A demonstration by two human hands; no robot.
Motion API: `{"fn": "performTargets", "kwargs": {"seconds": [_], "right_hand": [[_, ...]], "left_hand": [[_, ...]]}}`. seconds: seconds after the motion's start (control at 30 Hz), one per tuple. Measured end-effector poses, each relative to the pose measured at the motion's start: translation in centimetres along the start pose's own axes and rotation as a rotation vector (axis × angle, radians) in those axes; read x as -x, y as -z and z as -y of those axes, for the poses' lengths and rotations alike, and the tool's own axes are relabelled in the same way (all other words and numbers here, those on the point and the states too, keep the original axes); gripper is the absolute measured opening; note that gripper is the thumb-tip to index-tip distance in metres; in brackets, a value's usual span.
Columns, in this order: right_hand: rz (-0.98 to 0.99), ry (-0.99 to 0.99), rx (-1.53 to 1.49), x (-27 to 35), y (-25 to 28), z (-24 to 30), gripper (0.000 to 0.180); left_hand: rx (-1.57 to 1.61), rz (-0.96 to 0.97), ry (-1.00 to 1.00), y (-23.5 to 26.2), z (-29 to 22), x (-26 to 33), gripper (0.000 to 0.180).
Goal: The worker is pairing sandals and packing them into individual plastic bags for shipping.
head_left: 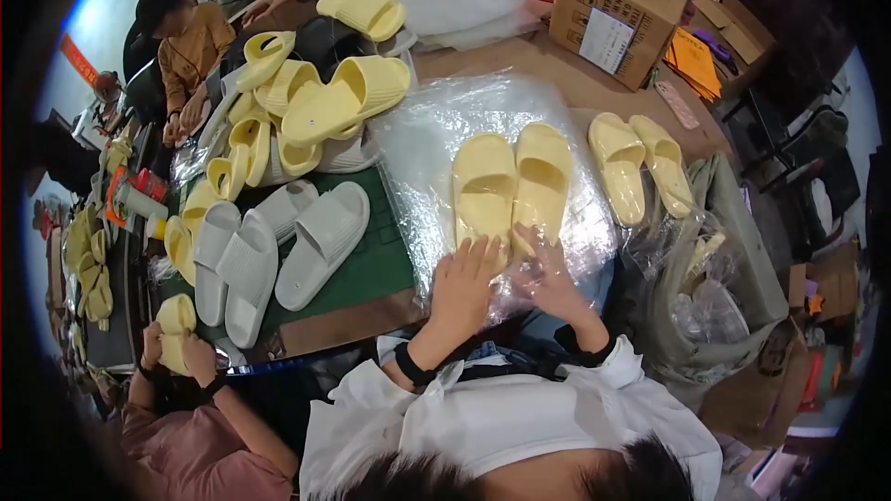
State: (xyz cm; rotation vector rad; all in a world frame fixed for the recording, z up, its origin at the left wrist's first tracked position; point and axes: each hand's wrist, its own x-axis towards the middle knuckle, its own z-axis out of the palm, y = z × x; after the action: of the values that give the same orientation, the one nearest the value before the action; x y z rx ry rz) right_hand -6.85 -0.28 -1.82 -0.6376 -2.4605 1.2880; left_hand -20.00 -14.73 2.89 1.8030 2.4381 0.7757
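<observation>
Two pale yellow slide slippers [511, 182] lie side by side on a sheet of clear plastic bags [429, 134]. My left hand [464, 285] rests flat on the plastic at the heel of the left slipper, fingers apart. Spread over the plastic beside the heel of the right slipper is my right hand [551, 280]. Neither hand grips a slipper. Both wrists carry dark bands below white sleeves.
A second yellow pair [640, 165] lies to the right. Grey slippers [278, 246] and a heap of yellow ones [316, 97] fill the left. A cardboard box [614, 17] stands at the back. Other people work at the left, the lower left and the far side.
</observation>
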Motion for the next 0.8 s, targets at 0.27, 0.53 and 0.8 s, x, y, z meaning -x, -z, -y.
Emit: {"fn": "performTargets", "kwargs": {"seconds": [0.27, 0.53, 0.8], "right_hand": [[-0.138, 0.223, 0.378, -1.7, 0.0, 2.9, 0.071], [-0.414, 0.294, 0.560, -2.6, 0.7, 2.2, 0.054], [0.619, -0.136, -0.649, 3.2, 3.2, 5.8, 0.023]], "left_hand": [[0.464, -0.100, -0.071, 0.0, -0.4, -0.2, 0.053], [0.490, -0.250, 0.010, 2.2, -2.5, -0.4, 0.073], [0.895, -0.288, 0.089, 3.1, -3.1, -2.0, 0.070]]}}
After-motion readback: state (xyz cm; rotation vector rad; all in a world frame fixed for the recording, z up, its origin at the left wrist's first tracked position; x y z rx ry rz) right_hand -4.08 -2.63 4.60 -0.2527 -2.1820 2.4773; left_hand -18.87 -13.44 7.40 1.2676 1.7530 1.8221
